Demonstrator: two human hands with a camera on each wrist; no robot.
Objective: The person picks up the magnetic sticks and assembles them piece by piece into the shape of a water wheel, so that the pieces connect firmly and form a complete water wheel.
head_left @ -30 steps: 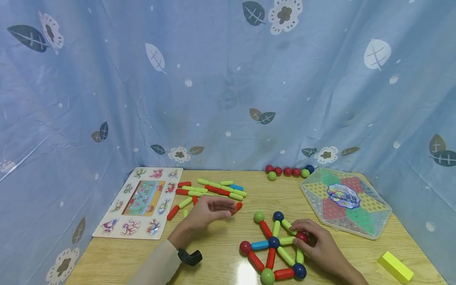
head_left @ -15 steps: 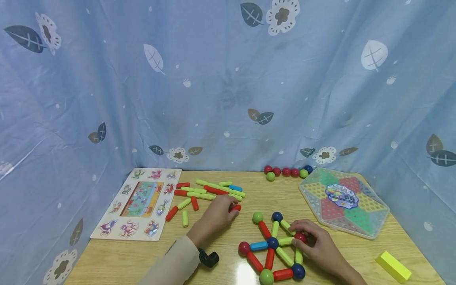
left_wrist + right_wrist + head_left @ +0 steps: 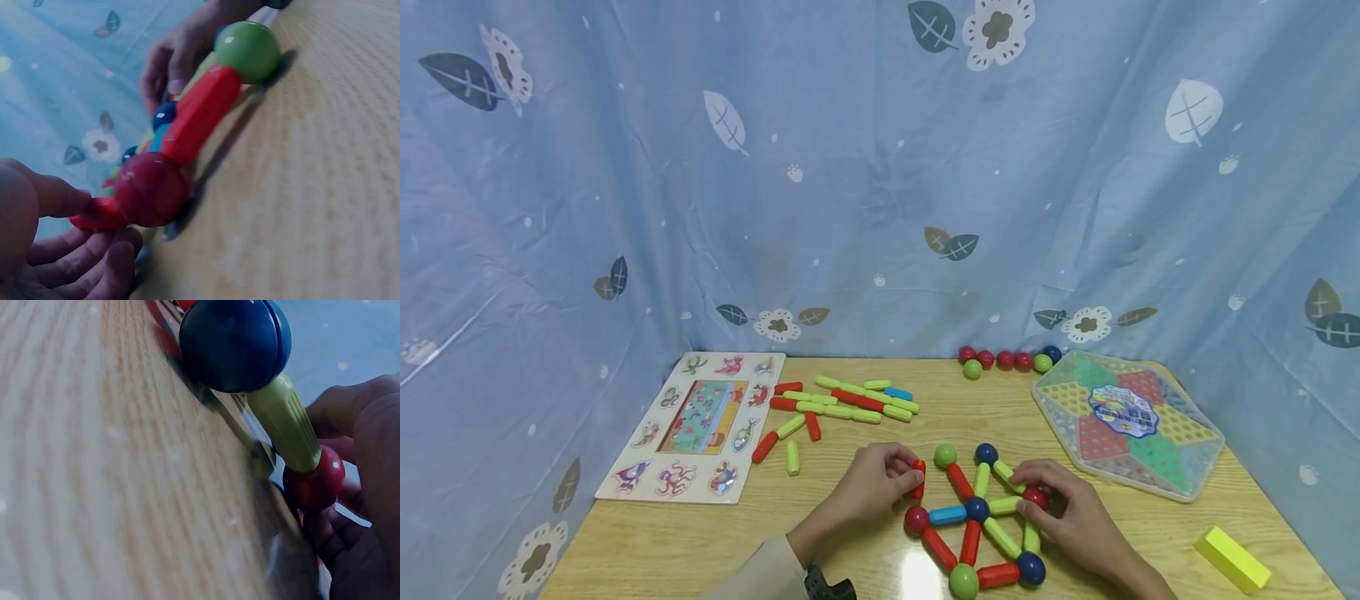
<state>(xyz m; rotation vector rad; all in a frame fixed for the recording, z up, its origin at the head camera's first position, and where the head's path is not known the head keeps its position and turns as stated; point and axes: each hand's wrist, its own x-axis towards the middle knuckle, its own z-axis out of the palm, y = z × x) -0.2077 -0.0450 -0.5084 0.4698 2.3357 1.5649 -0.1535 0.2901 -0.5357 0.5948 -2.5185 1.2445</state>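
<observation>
Puzzle (image 3: 692,429) by the table's (image 3: 647,542) left edge; loose rods (image 3: 838,412) right of it, toward the back edge; then the left hand (image 3: 877,482), thumb and fingers closed to a rod's thickness, pinching a red rod (image 3: 919,469) at their tips; the rod's long axis runs back edge to front edge in the head view, near end at the left ball (image 3: 917,521), far end toward the back edge, whether raised or flat I cannot tell; the wheel (image 3: 977,509) lies just right, near the front edge, a gap between left ball and green ball (image 3: 945,455) facing that hand; the right hand (image 3: 1075,512), thumb and fingers curled, grips the right ball (image 3: 1035,498); room lies between it and the block (image 3: 1232,560) near the right edge.
</observation>
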